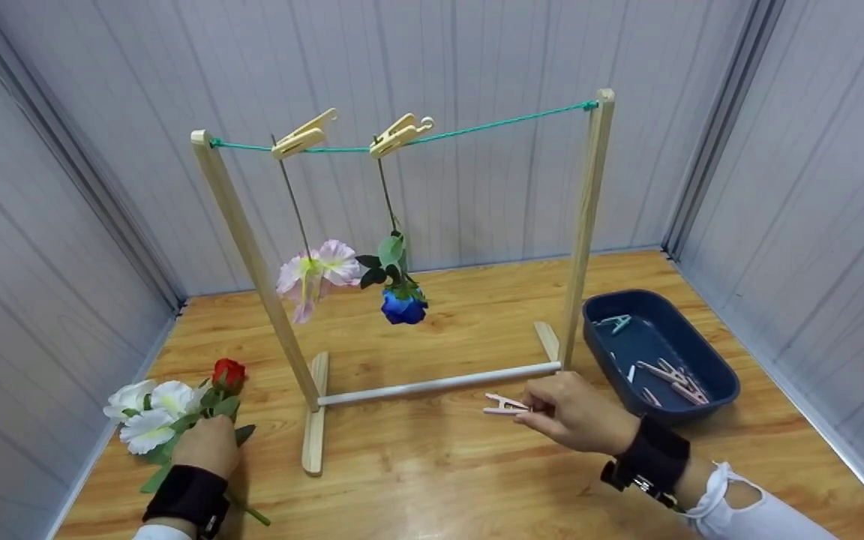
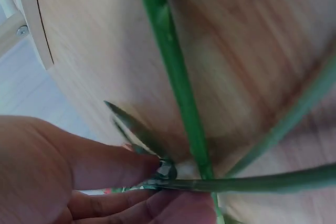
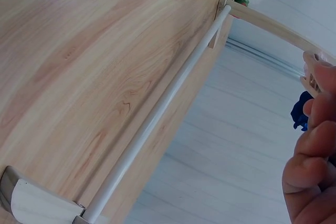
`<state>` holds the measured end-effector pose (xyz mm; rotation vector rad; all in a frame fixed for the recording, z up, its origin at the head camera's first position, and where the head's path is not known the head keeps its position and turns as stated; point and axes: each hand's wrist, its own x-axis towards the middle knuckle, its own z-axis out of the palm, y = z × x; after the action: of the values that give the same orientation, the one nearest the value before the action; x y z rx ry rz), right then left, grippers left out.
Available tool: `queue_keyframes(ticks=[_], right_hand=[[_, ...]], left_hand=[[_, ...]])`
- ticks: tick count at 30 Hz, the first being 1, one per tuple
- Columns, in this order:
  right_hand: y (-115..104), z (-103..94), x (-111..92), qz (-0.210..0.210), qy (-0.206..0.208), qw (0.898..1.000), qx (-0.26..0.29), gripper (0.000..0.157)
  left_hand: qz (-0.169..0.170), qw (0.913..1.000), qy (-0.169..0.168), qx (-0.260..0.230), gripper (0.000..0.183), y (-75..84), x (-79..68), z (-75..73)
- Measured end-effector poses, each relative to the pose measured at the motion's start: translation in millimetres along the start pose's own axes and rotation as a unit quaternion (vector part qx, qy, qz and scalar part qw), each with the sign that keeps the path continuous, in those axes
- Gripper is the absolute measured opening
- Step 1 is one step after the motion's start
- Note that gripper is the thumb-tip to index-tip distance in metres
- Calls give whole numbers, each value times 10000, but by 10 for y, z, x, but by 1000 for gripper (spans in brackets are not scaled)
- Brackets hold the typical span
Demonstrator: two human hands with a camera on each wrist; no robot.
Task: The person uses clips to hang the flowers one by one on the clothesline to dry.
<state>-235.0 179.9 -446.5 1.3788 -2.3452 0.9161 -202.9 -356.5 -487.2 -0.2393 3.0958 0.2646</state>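
At the left, my left hand (image 1: pixel 207 446) pinches the green stem (image 2: pixel 252 183) of a red rose (image 1: pixel 229 373) between thumb and fingers. White flowers (image 1: pixel 148 416) lie beside it on the table, their stems crossing near my fingers in the left wrist view. My right hand (image 1: pixel 578 412) holds a pale pink clothespin (image 1: pixel 505 406) by its handle end, in front of the rack's white bar (image 1: pixel 439 384). From the green cord (image 1: pixel 507 122) hang a pink flower (image 1: pixel 321 271) and a blue rose (image 1: pixel 403 306), heads down, each clipped by a cream clothespin (image 1: pixel 400 137).
The wooden rack's posts (image 1: pixel 589 225) rise on both sides of the cord, with feet (image 1: pixel 313 442) on the wooden table. A dark blue basin (image 1: pixel 724 375) at the right holds several clothespins (image 1: pixel 676 381). Panel walls (image 1: pixel 432 67) enclose the table.
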Motion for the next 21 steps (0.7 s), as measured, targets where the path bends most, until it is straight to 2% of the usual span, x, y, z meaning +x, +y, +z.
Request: queue_keyframes(ticks=[3, 9, 14, 16, 18, 21], right_hand=[[-1, 6, -3, 40, -16, 10000, 31, 19], [9, 29, 3, -151, 81, 9998, 46, 20], [13, 33, 6, -252, 137, 9996, -32, 20], [12, 33, 5, -187, 109, 9998, -34, 20], [14, 36, 3, -136, 92, 9999, -36, 20], [18, 38, 9, -129, 108, 9999, -36, 21]], left_hand=[[-28, 9999, -50, -93, 11, -11, 8, -10], [-239, 9958, -505, -729, 16, -36, 63, -83], [-223, 9880, -435, -1468, 19, -40, 95, -141], [-176, 9816, -356, -1865, 14, -27, 97, -161], [-74, 9716, -370, -2336, 13, -8, 89, -175], [78, 9540, -444, -2963, 32, 32, 78, -208]])
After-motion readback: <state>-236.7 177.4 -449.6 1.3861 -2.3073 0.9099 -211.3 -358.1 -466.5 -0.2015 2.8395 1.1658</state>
